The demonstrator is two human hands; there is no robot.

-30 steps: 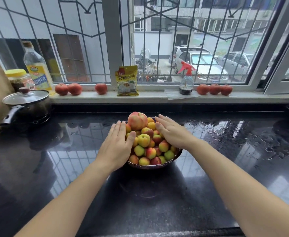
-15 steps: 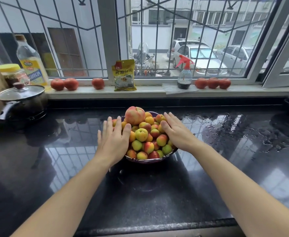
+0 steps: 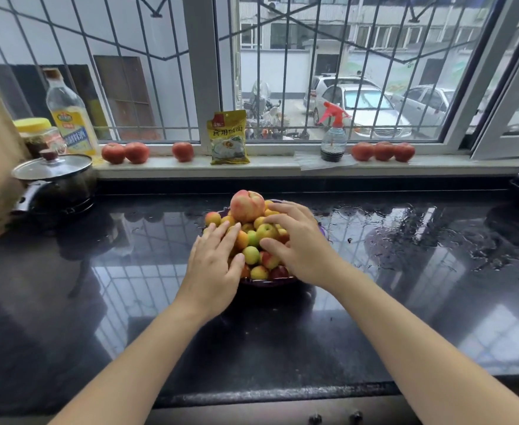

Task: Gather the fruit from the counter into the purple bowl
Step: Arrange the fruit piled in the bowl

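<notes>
Slid both hands closer over the fruit (image 3: 253, 240): left hand (image 3: 212, 265) flat, right hand (image 3: 298, 246) loosely spread, holding nothing. Best pressed softly, keeping the pile inside the purple bowl (image 3: 267, 282).

The bowl (image 3: 270, 282) sits on the counter (image 3: 129, 302), heaped with small fruit (image 3: 251, 255); a peach (image 3: 247, 205) lies on top at the back. Left hand (image 3: 212, 268) rests on the pile's left side, right hand (image 3: 301, 250) on its right. Behind the bowl, on the sill (image 3: 270, 167), stands a packet (image 3: 229, 138); a pot (image 3: 54, 182) sits far left of the bowl
</notes>
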